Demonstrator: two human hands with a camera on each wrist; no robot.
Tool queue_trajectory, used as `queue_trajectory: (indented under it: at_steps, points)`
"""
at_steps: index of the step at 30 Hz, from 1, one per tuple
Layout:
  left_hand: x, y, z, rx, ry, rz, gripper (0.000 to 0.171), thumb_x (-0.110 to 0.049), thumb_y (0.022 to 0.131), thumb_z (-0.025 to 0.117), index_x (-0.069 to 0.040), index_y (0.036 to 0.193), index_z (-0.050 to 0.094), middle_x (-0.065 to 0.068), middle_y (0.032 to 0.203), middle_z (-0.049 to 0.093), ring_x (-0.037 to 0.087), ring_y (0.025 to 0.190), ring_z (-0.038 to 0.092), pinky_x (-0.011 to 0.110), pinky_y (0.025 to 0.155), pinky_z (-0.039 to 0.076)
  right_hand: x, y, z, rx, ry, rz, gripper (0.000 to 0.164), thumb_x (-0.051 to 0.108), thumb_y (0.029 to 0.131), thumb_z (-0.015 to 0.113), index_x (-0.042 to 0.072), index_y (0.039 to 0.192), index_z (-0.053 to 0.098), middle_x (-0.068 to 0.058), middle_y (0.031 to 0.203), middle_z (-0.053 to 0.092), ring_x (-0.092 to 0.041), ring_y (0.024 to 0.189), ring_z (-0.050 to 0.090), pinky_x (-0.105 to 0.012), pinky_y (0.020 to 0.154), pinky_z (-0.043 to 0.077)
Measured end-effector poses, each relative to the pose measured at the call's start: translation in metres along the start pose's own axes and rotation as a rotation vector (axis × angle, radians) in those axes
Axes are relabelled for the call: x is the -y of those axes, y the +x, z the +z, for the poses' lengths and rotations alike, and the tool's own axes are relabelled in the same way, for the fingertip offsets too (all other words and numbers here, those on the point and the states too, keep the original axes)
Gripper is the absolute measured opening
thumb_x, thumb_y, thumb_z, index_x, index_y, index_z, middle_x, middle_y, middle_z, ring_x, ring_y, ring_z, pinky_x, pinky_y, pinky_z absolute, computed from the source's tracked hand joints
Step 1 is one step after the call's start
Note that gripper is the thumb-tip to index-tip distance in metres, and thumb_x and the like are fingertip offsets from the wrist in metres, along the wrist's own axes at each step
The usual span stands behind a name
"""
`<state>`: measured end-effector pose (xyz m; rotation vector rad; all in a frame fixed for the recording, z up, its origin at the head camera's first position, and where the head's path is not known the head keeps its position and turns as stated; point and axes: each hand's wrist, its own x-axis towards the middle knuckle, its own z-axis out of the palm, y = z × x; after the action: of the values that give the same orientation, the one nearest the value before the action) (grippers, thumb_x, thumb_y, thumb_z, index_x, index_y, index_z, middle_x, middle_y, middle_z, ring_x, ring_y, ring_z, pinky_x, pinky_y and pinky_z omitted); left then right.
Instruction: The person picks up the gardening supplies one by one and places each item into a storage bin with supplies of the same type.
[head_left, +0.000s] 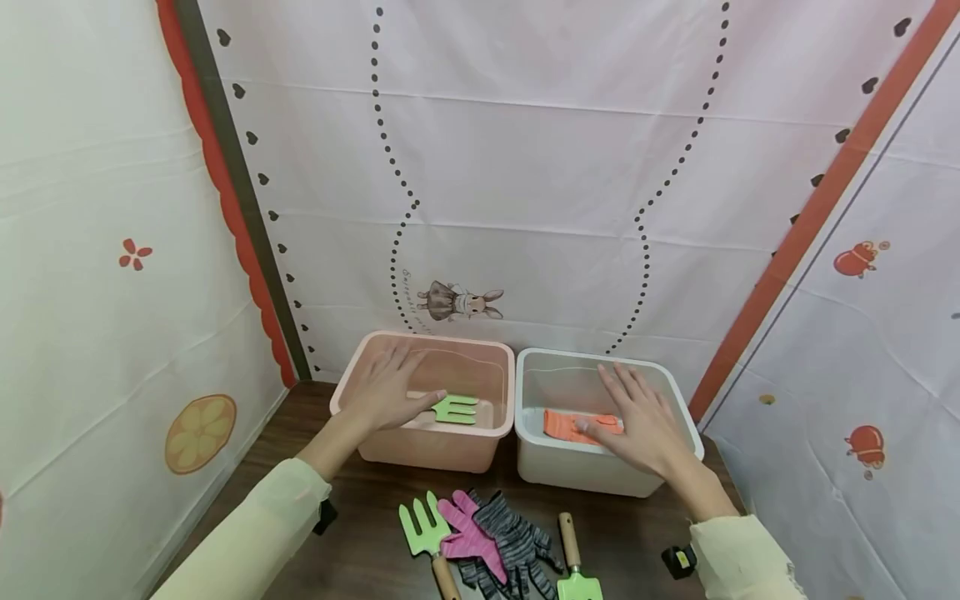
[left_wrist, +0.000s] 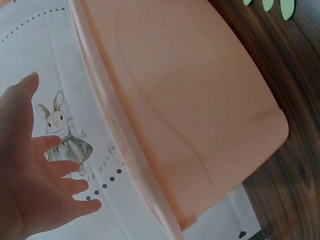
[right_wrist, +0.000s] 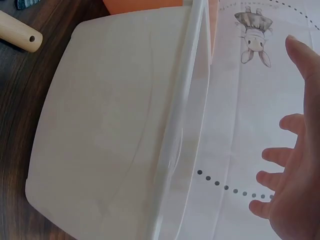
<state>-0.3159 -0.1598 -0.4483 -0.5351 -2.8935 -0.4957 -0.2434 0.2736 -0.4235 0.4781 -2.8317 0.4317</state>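
My left hand (head_left: 386, 398), fingers straight and spread, hovers over the left part of a pink plastic bin (head_left: 431, 454). A green hand fork head (head_left: 457, 410) lies inside that bin, partly hidden behind the thumb. Over the right part of a white plastic bin (head_left: 577, 473) my right hand (head_left: 637, 421) is stretched out likewise, holding nothing. An orange fabric piece (head_left: 561, 423), perhaps a glove, lies at the bottom of the white bin, overlapped by the thumb. In the left wrist view the palm (left_wrist: 30, 165) stands beyond the pink rim.
On the dark wooden table (head_left: 360, 533) in front lie a green hand fork (head_left: 426, 535), a pink glove (head_left: 474, 537), dark grey knitted gloves (head_left: 517, 533) and a green trowel (head_left: 577, 587) with a wooden handle. A printed white cloth (head_left: 525, 167) hangs behind the bins.
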Motion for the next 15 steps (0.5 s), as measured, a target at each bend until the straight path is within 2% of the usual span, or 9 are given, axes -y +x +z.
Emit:
queue_trajectory:
  at_steps: [8,15]
  points:
    - [0.013,-0.009,-0.004,-0.015,-0.013,0.001,0.092,-0.074,0.097,0.057,-0.015,0.165,0.038,0.023,0.173,0.021,0.046,0.159,0.017,0.07,0.124,0.016,0.009,0.0,0.003,0.005,0.033,-0.023,0.097,0.066,0.094,0.066,0.013,0.168,0.031,-0.02,0.173,0.024,-0.045,0.159,0.017,-0.074,0.121,0.013]
    - [0.031,-0.015,-0.007,-0.025,0.021,-0.04,0.091,-0.076,0.095,0.057,-0.018,0.164,0.041,0.019,0.171,0.029,0.041,0.158,0.024,0.077,0.118,0.024,0.019,0.0,0.01,0.019,0.039,-0.042,0.096,0.065,0.094,0.067,0.016,0.169,0.03,-0.017,0.174,0.024,-0.044,0.159,0.017,-0.078,0.12,0.014]
